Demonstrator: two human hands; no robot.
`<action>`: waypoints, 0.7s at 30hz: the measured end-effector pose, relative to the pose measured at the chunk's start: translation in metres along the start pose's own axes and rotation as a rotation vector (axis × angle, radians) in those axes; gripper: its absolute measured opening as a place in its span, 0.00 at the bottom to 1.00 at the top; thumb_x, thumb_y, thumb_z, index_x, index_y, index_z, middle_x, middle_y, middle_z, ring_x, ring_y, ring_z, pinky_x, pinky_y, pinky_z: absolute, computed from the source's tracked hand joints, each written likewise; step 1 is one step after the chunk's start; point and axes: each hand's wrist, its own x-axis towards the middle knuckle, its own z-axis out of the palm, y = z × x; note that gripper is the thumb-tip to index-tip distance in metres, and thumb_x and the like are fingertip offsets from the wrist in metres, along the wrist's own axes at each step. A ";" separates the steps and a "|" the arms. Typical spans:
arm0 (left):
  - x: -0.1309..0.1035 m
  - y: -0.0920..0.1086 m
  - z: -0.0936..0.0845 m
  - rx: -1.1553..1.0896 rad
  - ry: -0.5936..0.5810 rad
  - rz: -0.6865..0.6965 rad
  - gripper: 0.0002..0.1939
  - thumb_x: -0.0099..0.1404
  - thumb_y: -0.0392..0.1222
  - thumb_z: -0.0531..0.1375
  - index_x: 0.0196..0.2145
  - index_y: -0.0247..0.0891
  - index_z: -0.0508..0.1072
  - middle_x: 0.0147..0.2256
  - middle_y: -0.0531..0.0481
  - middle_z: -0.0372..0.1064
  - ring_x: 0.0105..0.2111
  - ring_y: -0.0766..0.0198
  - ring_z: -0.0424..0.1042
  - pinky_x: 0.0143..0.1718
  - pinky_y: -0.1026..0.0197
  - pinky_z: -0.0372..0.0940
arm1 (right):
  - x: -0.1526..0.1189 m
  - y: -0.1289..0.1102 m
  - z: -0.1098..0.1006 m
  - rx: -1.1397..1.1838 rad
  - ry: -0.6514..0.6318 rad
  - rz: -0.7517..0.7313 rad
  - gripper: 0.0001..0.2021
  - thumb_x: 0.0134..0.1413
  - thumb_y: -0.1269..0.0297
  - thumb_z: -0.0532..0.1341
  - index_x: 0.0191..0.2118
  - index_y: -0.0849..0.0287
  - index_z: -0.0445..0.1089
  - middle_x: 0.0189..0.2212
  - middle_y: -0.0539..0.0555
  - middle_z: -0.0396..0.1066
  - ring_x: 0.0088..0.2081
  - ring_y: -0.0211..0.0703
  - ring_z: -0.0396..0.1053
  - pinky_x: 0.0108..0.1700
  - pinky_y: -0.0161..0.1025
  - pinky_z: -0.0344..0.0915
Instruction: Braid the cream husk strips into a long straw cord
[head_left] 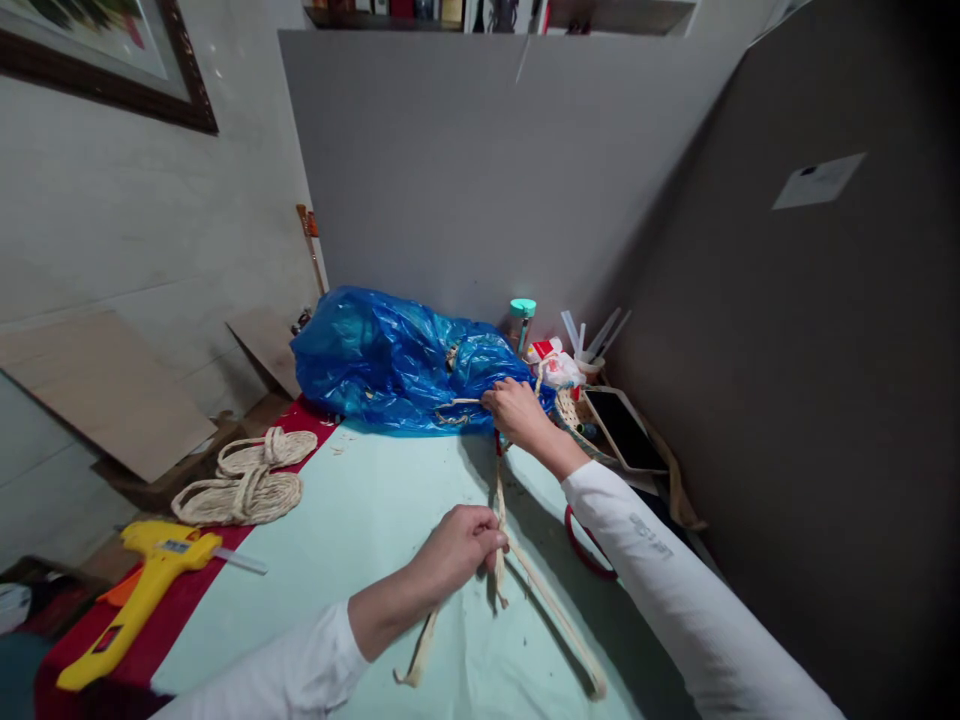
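Note:
My left hand is closed in a pinch around a pale plaited straw braid over the middle of the table. Loose straw strands fan out below the fingers toward the front edge. Farther forward, my right hand is closed at the front of a blue plastic bag. A thin straw strand sticks out left from its fingertips. Something red shows at the upper end of the braid, just beneath the right hand. Part of the bag's front is hidden behind that hand.
Two small woven straw slippers and a yellow glue gun lie at the left. Behind my right forearm are a red ring-shaped handle, a tablet and a woven basket. A jar with a turquoise lid stands near the grey partition.

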 end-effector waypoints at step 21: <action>-0.006 0.012 0.006 -0.023 0.071 -0.051 0.06 0.56 0.37 0.55 0.22 0.39 0.64 0.20 0.54 0.61 0.24 0.65 0.59 0.29 0.61 0.53 | -0.070 -0.064 -0.054 0.932 -0.303 -0.314 0.18 0.61 0.53 0.52 0.46 0.59 0.72 0.37 0.52 0.75 0.36 0.37 0.71 0.37 0.31 0.62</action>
